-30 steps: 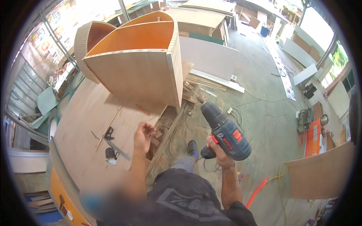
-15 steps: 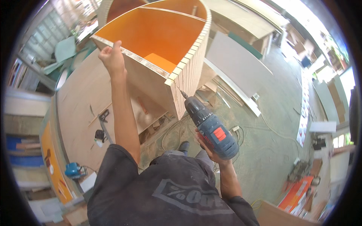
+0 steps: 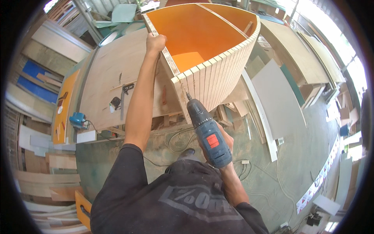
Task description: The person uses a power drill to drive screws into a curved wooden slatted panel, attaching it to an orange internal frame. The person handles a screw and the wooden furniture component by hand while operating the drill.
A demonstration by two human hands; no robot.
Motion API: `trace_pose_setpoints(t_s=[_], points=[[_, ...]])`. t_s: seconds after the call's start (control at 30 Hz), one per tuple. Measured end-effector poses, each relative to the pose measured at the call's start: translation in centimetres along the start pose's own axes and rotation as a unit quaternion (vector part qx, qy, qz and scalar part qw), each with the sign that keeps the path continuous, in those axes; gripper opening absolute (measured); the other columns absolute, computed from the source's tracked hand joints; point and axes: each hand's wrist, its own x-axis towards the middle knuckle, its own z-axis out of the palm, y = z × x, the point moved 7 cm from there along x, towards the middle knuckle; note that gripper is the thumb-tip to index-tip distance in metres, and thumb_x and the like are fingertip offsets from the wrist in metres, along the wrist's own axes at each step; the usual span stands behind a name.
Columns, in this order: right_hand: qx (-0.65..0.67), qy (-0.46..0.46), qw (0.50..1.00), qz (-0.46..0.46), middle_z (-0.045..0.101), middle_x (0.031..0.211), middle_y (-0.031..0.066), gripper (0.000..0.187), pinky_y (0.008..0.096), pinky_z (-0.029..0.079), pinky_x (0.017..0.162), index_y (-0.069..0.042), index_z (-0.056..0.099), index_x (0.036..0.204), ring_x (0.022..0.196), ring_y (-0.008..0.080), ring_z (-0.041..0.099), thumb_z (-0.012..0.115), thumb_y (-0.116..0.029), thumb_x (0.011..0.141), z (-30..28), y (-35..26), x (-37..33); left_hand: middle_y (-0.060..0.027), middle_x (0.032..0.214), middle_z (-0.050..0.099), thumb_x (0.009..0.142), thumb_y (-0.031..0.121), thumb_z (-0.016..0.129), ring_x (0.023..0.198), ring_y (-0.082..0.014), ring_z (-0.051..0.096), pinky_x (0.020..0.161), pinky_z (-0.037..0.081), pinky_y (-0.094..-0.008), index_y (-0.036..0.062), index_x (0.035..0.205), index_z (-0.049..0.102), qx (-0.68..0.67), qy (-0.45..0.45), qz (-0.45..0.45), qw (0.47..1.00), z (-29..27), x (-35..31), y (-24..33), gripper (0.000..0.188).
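Observation:
A curved wooden cabinet carcass (image 3: 218, 80), orange inside and slatted outside, stands in front of me with its open side up. My left hand (image 3: 156, 43) is closed over the rim of its straight panel, near the far left corner. My right hand (image 3: 225, 142) grips a dark blue cordless drill (image 3: 212, 136) with a red patch on it. The drill's bit (image 3: 188, 95) points away from me at the slatted side, close to the near corner. Whether the tip touches the wood I cannot tell.
The carcass rests on a plywood-topped bench (image 3: 109, 74). On it lie a combination square (image 3: 125, 91), a tape measure (image 3: 115, 102) and a blue power tool (image 3: 78, 119). Large grey panels (image 3: 276, 97) and long strips lean at the right. Cables (image 3: 183, 142) trail over the dusty floor.
My view has swung left, so the scene sits farther right. My left hand keeps to the rim, its thumb no longer sticking up. The drill now points more steeply at the slatted corner.

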Motion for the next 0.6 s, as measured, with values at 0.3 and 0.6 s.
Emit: trace_pose_setpoints(t_s=[0.3, 0.6], points=[[-0.001, -0.029, 0.999, -0.039, 0.073, 0.12, 0.0156, 0.055, 0.0348, 0.054, 0.094, 0.003, 0.061, 0.135, 0.107, 0.0231, 0.072, 0.077, -0.001, 0.082, -0.4, 1.3, 1.0, -0.0171, 0.102, 0.074, 0.067, 0.017, 0.075, 0.094, -0.026, 0.072, 0.083, 0.055, -0.0345, -0.0067, 0.111, 0.068, 0.062, 0.039, -0.037, 0.997, -1.0, -0.6, -0.6, 0.05], [0.01, -0.044, 0.999, -0.028, 0.072, 0.12, 0.0169, 0.058, 0.0355, 0.054, 0.094, 0.002, 0.06, 0.136, 0.107, 0.0246, 0.072, 0.077, -0.002, 0.081, -0.2, 2.4, 1.5, -0.0158, 0.096, 0.074, 0.068, 0.015, 0.074, 0.087, -0.0236, 0.07, 0.079, 0.054, -0.0346, -0.0076, 0.108, 0.068, 0.089, 0.063, -0.015, 0.994, -1.3, -0.7, -0.1, 0.046]])
